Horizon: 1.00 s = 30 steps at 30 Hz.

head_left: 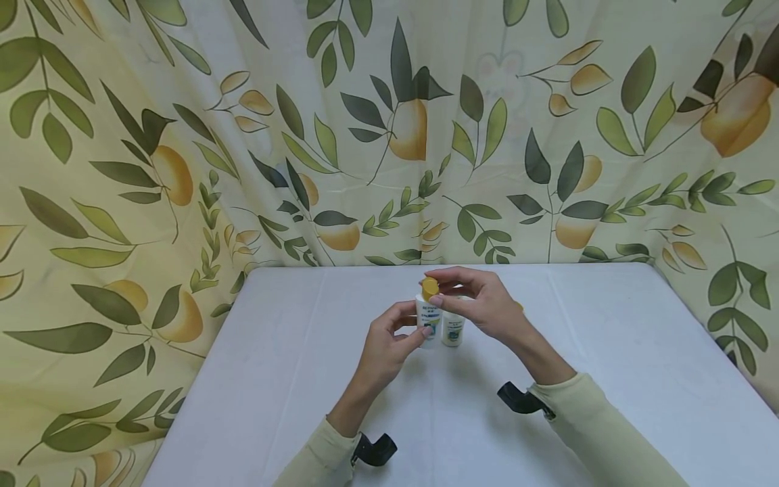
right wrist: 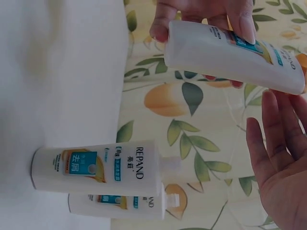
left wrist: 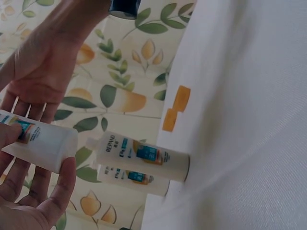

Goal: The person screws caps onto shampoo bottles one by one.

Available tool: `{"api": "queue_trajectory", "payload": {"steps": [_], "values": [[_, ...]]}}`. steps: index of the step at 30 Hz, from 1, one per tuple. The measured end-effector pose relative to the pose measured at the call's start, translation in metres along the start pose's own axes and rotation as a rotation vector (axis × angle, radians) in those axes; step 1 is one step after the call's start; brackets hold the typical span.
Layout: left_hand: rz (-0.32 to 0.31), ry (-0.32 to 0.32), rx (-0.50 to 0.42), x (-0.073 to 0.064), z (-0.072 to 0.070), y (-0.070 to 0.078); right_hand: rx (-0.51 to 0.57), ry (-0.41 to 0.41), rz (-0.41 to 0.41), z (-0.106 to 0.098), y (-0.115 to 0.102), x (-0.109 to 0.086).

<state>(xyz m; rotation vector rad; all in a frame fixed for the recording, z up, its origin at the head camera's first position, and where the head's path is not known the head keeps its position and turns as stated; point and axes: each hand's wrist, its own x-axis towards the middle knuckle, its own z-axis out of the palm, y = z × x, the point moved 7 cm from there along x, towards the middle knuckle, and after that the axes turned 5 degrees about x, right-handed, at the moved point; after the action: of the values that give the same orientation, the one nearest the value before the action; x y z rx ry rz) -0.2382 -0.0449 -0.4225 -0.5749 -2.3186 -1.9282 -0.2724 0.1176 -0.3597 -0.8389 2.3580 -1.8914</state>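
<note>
I judge two bottles [right wrist: 98, 167] uncapped, the third [head_left: 429, 315] remaining: my left hand [head_left: 389, 338] grips it, my right hand [head_left: 485, 299] pinches its cap [head_left: 431, 289].

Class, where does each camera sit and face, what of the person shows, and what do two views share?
Head: on the head, looking forward and down at the table; sleeves, left hand and right hand show.
Left wrist: on that wrist, facing the held bottle, table at picture right; both hands show.
Right wrist: on that wrist, facing the same bottle, table at picture left; both hands show.
Wrist views share two standing bottles.
</note>
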Motion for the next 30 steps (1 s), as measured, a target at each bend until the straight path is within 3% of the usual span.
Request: {"api": "queue_trajectory", "payload": {"steps": [30], "values": [[-0.034,0.028,0.012,0.0014,-0.0059,-0.003,-0.056,0.032,0.021,-0.0076,0.0031,-0.0028]]}}
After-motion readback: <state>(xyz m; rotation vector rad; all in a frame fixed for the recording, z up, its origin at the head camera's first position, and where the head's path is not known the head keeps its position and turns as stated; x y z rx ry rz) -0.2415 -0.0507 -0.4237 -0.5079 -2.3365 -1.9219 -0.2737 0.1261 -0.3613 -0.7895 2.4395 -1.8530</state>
